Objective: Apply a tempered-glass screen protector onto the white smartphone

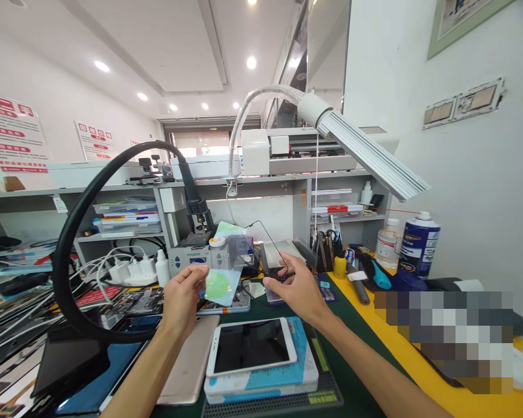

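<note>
My left hand (pixel 183 296) is closed in a pinch at the left edge of a thin translucent sheet (pixel 219 287) with a green patch. Raised to the right of it, my right hand (pixel 298 284) has bent fingers with the thumb held apart from the index finger. A thin black strip (pixel 270 237) runs up and left from the right fingertips, bending near its top. Below both hands, a white phone-like device with a dark screen (pixel 253 346) lies face up on a blue and white box (pixel 265 381). A gold tablet-like panel (pixel 189 363) rests beside the left forearm.
A black ring lamp (pixel 61 249) arches at left over phone parts and cables. A white lamp (pixel 370 151) hangs above at right. Behind the hands stands a grey machine (pixel 189 255). A spray can (pixel 419 247) and a bottle (pixel 387 242) stand on the right.
</note>
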### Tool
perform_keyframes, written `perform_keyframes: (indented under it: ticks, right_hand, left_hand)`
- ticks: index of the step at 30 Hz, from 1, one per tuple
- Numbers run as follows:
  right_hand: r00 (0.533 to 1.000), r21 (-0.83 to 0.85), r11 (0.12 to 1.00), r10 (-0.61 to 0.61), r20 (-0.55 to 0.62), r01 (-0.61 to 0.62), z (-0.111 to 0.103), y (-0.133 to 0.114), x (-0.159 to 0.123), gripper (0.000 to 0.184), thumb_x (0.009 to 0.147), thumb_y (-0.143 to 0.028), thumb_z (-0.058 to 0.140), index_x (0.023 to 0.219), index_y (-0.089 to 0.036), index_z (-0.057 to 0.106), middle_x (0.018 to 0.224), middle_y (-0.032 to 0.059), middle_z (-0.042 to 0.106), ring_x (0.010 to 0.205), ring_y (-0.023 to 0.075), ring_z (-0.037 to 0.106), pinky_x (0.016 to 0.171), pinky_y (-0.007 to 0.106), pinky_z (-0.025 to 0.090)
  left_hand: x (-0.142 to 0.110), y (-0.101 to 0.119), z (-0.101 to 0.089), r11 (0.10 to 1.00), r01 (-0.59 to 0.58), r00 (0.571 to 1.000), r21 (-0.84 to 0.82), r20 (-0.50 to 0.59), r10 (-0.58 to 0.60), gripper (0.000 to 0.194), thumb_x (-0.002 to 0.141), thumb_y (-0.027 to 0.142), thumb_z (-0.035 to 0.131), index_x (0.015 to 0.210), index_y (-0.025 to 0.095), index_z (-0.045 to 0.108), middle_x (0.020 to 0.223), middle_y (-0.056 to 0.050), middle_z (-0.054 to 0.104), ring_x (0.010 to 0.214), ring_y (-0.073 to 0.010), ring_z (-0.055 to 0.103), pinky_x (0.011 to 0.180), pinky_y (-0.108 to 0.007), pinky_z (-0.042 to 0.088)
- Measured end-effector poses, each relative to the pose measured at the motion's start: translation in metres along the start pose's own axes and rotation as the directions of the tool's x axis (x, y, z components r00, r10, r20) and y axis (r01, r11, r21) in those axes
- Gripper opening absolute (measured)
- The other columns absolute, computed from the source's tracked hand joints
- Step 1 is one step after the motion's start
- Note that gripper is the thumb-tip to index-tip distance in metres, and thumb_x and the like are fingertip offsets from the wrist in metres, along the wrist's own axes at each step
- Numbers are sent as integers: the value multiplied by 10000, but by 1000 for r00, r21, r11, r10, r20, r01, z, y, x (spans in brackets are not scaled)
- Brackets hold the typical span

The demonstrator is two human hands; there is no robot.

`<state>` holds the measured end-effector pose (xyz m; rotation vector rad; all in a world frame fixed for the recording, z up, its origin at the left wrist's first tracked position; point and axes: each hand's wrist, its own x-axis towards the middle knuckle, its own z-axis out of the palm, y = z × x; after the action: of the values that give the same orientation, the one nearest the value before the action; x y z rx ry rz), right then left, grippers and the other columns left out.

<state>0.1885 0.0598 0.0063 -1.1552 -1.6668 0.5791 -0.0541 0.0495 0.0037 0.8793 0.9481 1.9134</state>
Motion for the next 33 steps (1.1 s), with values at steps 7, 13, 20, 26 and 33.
perform_keyframes:
  ticks: [7,13,20,26,33]
  right_hand:
    - [999,-13,1000,27,-35,-28,-2,2,2,773,779,-487,715,1429,-138,484,1186,140,607,816,225,644,730,389,544]
    - [996,-36,999,29,-87,-32,-4,5,6,799,776,-521,712,1427,-119,480,1216,153,599,868,250,648,764,413,547]
    - [993,-32,999,4,-116,-8,-9,4,7,780,787,-519,701,1422,-122,481,1228,142,588,864,237,647,795,411,548]
    - [993,1,1000,3,-115,-2,-10,1,5,783,789,-502,708,1429,-115,475,1221,141,587,840,232,649,779,416,554]
    - [992,5,1000,-21,-122,22,-11,1,5,786,794,-525,702,1437,-134,472,1215,140,589,869,243,646,775,415,558]
  left_hand:
    - [4,4,-1,999,-39,997,-27,-66,37,242,527,264,869,664,152,702,708,8,622,701,-121,536,624,-207,438]
    - [9,16,-17,997,-72,979,-36,-192,64,198,583,223,838,689,162,683,678,24,624,660,-98,534,629,-187,462]
    - [-15,22,-37,997,72,949,-21,-307,-75,55,716,98,732,739,125,690,749,-24,689,643,-102,597,549,-174,479]
    - [-31,27,-37,969,240,912,-53,-329,-243,94,846,59,625,787,109,680,785,-50,686,613,-117,617,554,-249,562]
    - [-38,27,-32,968,247,914,-39,-322,-246,121,834,102,690,731,141,642,502,86,377,411,-65,394,411,-200,470]
